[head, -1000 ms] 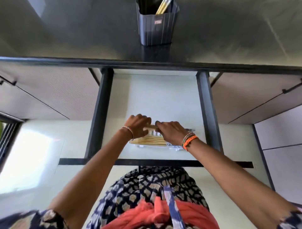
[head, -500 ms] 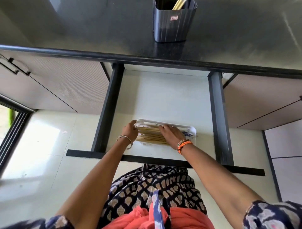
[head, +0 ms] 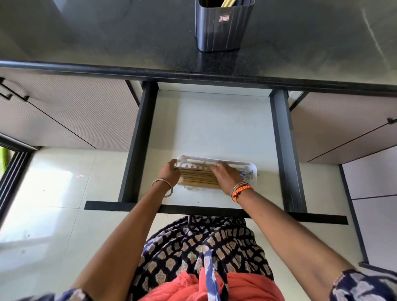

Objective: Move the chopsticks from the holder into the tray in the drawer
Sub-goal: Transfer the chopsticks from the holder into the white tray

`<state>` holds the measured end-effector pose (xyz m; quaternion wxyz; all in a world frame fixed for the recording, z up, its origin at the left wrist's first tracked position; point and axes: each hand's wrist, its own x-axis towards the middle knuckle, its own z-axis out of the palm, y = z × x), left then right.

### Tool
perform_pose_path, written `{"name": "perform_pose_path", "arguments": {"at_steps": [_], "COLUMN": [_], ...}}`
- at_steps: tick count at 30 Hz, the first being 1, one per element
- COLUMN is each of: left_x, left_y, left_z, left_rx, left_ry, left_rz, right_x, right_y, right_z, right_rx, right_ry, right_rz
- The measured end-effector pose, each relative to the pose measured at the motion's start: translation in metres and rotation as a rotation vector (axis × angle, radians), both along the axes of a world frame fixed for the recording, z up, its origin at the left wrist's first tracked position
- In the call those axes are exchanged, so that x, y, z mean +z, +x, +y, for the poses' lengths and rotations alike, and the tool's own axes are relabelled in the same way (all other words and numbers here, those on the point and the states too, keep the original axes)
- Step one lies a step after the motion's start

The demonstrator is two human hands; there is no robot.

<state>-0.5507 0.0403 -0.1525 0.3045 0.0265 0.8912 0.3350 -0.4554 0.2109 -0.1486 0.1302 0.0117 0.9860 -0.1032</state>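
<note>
A white plastic tray (head: pixel 247 165) lies near the front of the open drawer (head: pixel 214 120). Several wooden chopsticks (head: pixel 197 178) lie flat in it, side by side. My left hand (head: pixel 169 173) grips the tray's left end, fingers curled over its rim. My right hand (head: pixel 226 177) rests palm down on the chopsticks, covering their right part. Up on the dark countertop stands the dark ribbed holder (head: pixel 223 28), with a few yellow chopsticks (head: pixel 227 2) sticking out of its top.
Black drawer rails (head: pixel 137 146) run along both sides and a black front panel (head: pixel 214 209) crosses near my body. Closed cabinet doors (head: pixel 71 113) flank the drawer. The countertop edge (head: pixel 193 75) overhangs the drawer's back.
My hands have spread apart: the left has slid to the tray's left end, the right lies flat on the chopsticks. The view has shifted so the holder appears further right.
</note>
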Motion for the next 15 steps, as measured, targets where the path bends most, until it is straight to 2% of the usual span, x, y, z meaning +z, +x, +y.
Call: {"name": "perform_pose_path", "arguments": {"at_steps": [6,8,10,13,15], "left_x": [-0.0014,-0.0045,-0.0067,-0.0059,-0.0025], "left_y": [0.0013,0.0001,-0.0014,-0.0006,0.0017], "left_z": [0.0011,0.0001,0.0002,0.0040,0.0057], "left_rx": [-0.018,-0.008,0.005,0.003,-0.003], "left_ry": [-0.043,-0.036,-0.024,-0.023,-0.027], "left_rz": [0.021,0.000,-0.018,-0.019,-0.018], "right_x": [-0.0019,-0.0002,0.0006,-0.0031,-0.0025], "right_y": [-0.0036,-0.0018,-0.0008,0.0013,0.0045], "right_z": [-0.0067,-0.0045,-0.0027,-0.0050,-0.0037], "right_rx": [0.028,-0.043,-0.135,-0.209,-0.264], "right_ry": [0.028,0.047,0.001,-0.205,-0.269], "right_rz": [-0.013,-0.014,-0.109,-0.394,-0.446]}}
